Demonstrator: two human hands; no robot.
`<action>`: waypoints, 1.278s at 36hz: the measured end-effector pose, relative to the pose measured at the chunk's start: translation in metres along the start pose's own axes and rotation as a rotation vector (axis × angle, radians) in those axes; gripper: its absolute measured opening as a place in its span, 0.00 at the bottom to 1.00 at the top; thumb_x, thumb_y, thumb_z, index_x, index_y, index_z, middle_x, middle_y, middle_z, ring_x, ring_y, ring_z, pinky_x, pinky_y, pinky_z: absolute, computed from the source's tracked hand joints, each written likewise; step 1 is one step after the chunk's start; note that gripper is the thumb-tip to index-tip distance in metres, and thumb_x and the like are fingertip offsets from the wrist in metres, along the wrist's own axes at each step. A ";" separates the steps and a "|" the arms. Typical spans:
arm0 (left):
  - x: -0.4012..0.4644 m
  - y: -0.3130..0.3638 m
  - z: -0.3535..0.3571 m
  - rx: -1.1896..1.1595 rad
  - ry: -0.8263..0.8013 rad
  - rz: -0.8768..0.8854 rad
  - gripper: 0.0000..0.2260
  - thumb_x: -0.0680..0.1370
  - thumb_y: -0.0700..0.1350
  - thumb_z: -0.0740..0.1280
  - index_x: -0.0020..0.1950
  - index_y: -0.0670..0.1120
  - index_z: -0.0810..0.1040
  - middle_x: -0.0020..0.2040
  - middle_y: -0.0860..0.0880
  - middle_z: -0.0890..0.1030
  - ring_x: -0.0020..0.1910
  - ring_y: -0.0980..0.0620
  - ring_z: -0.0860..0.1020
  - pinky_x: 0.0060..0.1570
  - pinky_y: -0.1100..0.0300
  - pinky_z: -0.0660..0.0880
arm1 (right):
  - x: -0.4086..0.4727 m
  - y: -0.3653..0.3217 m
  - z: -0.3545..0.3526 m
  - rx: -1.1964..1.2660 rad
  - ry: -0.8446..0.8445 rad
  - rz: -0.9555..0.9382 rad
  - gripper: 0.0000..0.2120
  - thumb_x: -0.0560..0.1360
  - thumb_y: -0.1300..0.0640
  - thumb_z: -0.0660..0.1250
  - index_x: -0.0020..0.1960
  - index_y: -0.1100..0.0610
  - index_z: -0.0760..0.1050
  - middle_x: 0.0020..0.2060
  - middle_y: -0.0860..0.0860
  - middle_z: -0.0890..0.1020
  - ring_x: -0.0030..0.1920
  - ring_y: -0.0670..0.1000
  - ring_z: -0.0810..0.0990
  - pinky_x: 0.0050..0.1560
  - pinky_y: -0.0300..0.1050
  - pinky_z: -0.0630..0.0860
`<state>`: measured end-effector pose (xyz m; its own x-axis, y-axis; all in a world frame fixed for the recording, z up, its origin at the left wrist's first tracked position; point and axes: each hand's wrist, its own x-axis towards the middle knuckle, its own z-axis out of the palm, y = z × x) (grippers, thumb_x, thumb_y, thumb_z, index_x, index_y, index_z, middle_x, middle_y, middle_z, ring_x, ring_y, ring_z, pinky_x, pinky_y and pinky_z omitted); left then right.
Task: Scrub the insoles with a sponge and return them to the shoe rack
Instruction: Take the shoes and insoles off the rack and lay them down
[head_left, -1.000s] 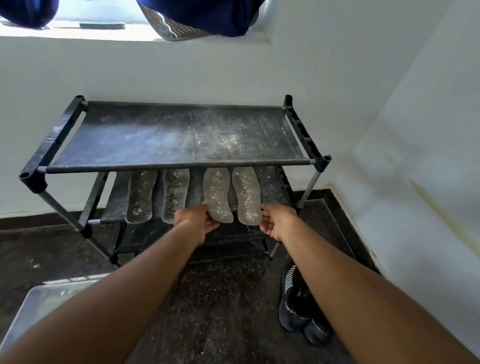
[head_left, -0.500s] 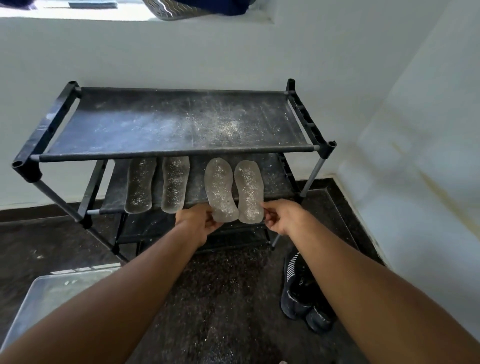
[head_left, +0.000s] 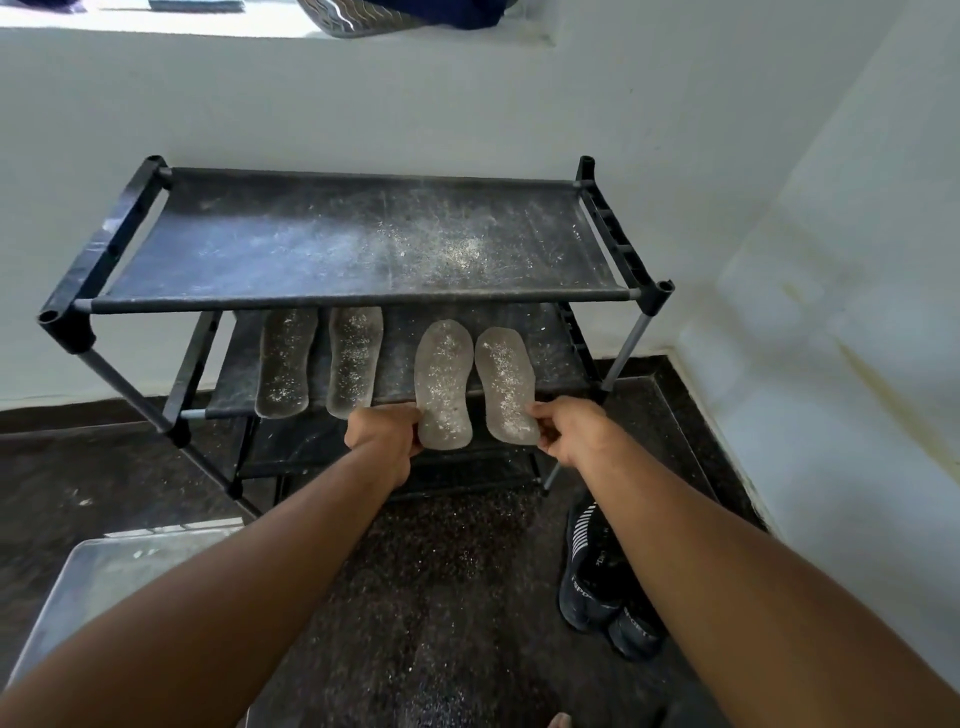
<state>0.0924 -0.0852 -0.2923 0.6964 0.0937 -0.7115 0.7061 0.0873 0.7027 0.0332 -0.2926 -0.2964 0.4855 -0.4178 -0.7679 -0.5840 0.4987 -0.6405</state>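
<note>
Left hand (head_left: 387, 434) fingers pinching heel of one grey, grit-speckled translucent insole (head_left: 443, 384); right hand (head_left: 563, 431) fingers pinching heel of its pair (head_left: 505, 384). Both overhanging front edge of middle shelf of black fabric-and-tube shoe rack (head_left: 363, 296). Risks: thin pinch slipping, insole dropping, loose grit scattering onto floor.

The left hand (head_left: 387, 434) grips the heel of 1 grey insole (head_left: 443, 384), the right hand (head_left: 563, 434) the heel of another (head_left: 505, 384), both over the black shoe rack's (head_left: 358, 299) second shelf edge. 2 more insoles (head_left: 319, 361) lie there to the left. Black shoes (head_left: 605, 582) stand on the dark floor beside the rack.
</note>
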 end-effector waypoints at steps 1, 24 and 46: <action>-0.001 -0.003 -0.002 0.019 0.005 0.023 0.07 0.77 0.40 0.75 0.54 0.40 0.84 0.49 0.44 0.87 0.42 0.47 0.87 0.36 0.54 0.85 | -0.002 0.004 -0.004 0.016 0.015 -0.013 0.04 0.75 0.68 0.72 0.45 0.62 0.78 0.38 0.55 0.82 0.38 0.51 0.79 0.40 0.44 0.76; -0.068 -0.124 -0.077 0.069 0.146 0.080 0.01 0.77 0.41 0.75 0.47 0.46 0.87 0.44 0.49 0.83 0.40 0.54 0.80 0.53 0.56 0.79 | -0.073 0.142 -0.040 0.040 0.080 -0.118 0.05 0.76 0.64 0.74 0.52 0.62 0.84 0.43 0.55 0.86 0.42 0.54 0.84 0.53 0.50 0.81; 0.051 -0.274 -0.073 0.205 0.208 -0.220 0.05 0.77 0.46 0.75 0.53 0.50 0.88 0.52 0.47 0.87 0.49 0.48 0.85 0.56 0.51 0.83 | 0.064 0.281 -0.048 -0.110 0.186 0.081 0.14 0.79 0.62 0.71 0.63 0.66 0.80 0.43 0.55 0.82 0.28 0.42 0.74 0.23 0.30 0.66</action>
<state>-0.0750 -0.0322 -0.5207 0.4994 0.2960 -0.8142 0.8616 -0.0707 0.5027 -0.1309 -0.2157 -0.5258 0.3123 -0.5176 -0.7966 -0.6884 0.4546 -0.5652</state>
